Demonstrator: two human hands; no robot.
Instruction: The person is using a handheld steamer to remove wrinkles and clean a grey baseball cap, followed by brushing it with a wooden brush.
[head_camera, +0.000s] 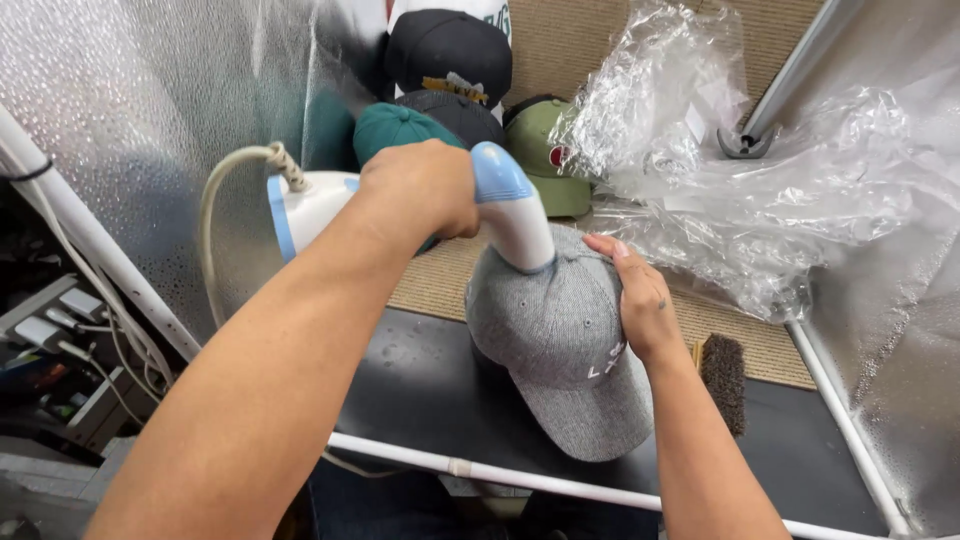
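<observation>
The left hand (420, 188) is wrapped tight round the handle of a white and blue garment steamer (505, 205), whose nozzle presses on the crown of the grey cap (555, 335). The right hand (640, 295) lies flat on the grey cap's right side, fingers spread, steadying it. Beyond the grey cap are stacked caps (445, 95); right of it lie crumpled clear plastic bags (740, 190), contents unclear, and a brush (724, 378)
</observation>
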